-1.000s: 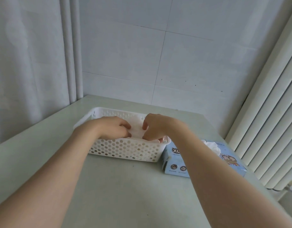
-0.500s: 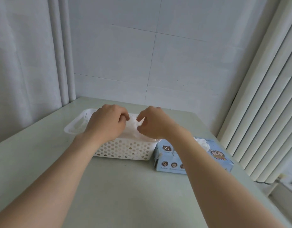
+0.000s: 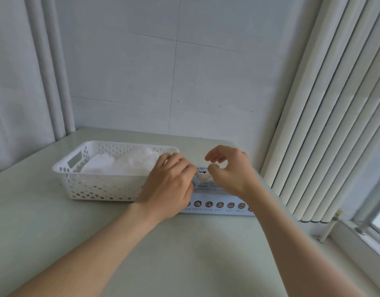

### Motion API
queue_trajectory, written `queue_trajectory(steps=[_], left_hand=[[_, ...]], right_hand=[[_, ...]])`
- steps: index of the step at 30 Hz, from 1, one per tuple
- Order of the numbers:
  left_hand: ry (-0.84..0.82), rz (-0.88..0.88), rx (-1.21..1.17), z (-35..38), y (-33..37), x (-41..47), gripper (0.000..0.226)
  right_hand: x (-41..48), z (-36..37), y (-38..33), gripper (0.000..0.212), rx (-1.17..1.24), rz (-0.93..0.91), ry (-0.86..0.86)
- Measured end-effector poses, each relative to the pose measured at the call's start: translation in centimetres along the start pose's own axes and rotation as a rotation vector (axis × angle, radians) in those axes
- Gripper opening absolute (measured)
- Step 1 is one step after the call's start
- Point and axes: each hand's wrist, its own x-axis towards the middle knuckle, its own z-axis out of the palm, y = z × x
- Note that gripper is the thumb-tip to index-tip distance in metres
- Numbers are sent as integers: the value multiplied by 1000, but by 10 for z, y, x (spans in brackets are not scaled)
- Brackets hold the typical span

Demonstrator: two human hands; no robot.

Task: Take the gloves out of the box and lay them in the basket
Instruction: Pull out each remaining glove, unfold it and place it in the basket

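A white perforated basket (image 3: pixel 99 185) stands on the table at the left, with white gloves (image 3: pixel 124 163) lying inside it. Right beside it is the light blue glove box (image 3: pixel 216 207), and a white glove tuft (image 3: pixel 204 178) pokes out of its top. My left hand (image 3: pixel 169 185) hovers over the box's left end, fingers curled down and fingertips at the tuft's left edge; its thumb is hidden. My right hand (image 3: pixel 229 170) is above the box with fingers loosely curved and apart, the thumb tip just beside the tuft.
The pale green table (image 3: pixel 184 254) meets a tiled wall at the back. A white ribbed radiator (image 3: pixel 324 125) stands close on the right, with a window sill beyond it. A curtain hangs at the left.
Both hands left the basket and moved right to the glove box. The glove they were handling now lies in the basket. The view has swung to the right.
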Motion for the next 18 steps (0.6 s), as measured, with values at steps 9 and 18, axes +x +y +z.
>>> queue_trajectory(steps=[9,18], left_hand=[[-129,-39,59,20,24,0,34],[-105,-99,33,21,34,1,29]], right_hand=[[-18,3,36,19,-148,51,68],[-21,26,40,18,-177,-135,302]])
